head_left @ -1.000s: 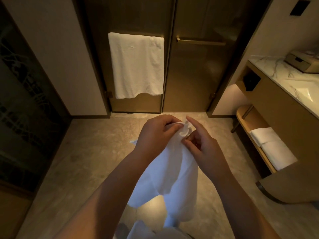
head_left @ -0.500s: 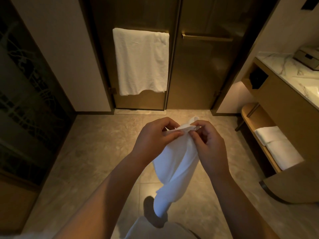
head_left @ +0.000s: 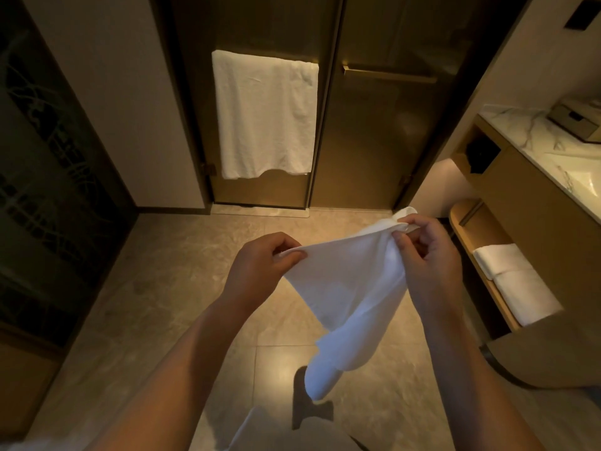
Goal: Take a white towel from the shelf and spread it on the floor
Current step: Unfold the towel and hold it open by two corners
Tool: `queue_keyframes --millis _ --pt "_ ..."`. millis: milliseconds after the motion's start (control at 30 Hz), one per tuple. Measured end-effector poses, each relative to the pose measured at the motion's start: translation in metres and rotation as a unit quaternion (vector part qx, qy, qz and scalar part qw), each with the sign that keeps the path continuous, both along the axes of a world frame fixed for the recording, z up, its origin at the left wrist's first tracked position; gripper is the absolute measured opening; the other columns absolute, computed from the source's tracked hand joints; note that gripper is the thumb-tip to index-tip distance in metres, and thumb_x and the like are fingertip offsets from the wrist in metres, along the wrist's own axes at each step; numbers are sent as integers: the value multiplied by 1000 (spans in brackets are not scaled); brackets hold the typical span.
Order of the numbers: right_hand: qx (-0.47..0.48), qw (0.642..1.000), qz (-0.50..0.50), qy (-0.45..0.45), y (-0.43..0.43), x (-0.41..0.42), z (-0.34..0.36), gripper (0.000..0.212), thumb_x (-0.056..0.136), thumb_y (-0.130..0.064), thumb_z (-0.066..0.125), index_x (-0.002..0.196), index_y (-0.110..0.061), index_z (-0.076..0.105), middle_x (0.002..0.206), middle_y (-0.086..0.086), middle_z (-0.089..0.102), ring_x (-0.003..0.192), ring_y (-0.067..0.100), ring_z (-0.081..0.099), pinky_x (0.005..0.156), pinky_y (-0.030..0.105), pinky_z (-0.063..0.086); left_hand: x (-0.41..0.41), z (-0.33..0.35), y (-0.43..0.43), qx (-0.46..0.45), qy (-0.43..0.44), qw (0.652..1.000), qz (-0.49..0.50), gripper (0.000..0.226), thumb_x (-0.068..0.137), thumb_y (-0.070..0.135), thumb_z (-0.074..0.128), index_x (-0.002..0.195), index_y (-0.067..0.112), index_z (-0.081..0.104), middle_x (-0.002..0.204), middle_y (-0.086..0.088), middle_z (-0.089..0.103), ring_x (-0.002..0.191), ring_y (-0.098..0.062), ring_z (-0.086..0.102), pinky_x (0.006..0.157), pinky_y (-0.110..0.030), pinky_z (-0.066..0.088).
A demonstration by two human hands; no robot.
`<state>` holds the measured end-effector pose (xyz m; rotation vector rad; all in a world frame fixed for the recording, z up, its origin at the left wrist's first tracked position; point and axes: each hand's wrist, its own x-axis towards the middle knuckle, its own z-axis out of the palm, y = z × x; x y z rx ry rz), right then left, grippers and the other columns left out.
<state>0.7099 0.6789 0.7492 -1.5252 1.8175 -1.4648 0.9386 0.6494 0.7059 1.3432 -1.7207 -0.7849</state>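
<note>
A white towel (head_left: 348, 288) hangs in the air in front of me, above the tiled floor (head_left: 169, 288). My left hand (head_left: 260, 268) pinches one end of its top edge, and my right hand (head_left: 422, 255) pinches the other corner, a little higher. Between the two hands the top edge is stretched out. The rest of the cloth droops down in a twisted tail to about knee height and casts a shadow on the tiles. On the low wooden shelf (head_left: 468, 222) under the vanity at the right lie folded white towels (head_left: 514, 281).
A large white towel (head_left: 263, 115) hangs on the left glass door's bar straight ahead. The right door has a bare brass bar (head_left: 387, 74). A marble vanity top (head_left: 533, 141) with a tissue box (head_left: 575, 120) stands at right. A dark patterned panel (head_left: 42, 177) lines the left.
My hands have moved apart: the left stayed near the middle, the right drew out to the right. The towel's top edge has opened from a bunched grip into a stretched span.
</note>
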Motion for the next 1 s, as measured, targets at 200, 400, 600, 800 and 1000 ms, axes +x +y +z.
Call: queue_keyframes --millis 200,400,600,800,1000 --pt "8 1000 -13 -16 0 -8 1 21 92 -30 57 98 -50 56 86 -26 61 79 -5 60 65 24 53 -2 8 -4 -9 82 995 47 9 87 27 64 79 27 67 74 15 65 70 -2 60 60 -12 45" --pt "28 1000 -3 -4 0 -3 -4 27 91 -29 62 107 -47 50 81 -24 60 75 4 63 60 20 54 -18 25 -7 -53 72 995 50 9 91 37 56 82 34 57 79 20 61 70 -1 57 58 -24 48" --pt "0 995 31 95 0 5 -9 19 89 -26 64 99 -33 49 79 -27 53 84 -16 54 54 3 43 -38 30 -3 -72 -15 997 -27 22 89 39 57 109 46 53 77 30 56 82 16 53 69 -3 41" --pt "-20 985 117 126 -1 21 -13 19 89 -20 63 97 -32 50 80 -27 54 85 -11 56 68 0 42 -44 32 0 -68 -76 990 -93 37 92 33 56 128 38 53 79 23 50 81 24 45 71 0 33" --pt "-39 977 171 124 6 29 -13 17 90 -16 61 96 -28 51 78 -21 56 81 -4 58 67 7 45 -35 33 -1 -16 -98 986 -135 33 92 30 56 125 32 59 115 11 66 99 5 53 80 -4 34"
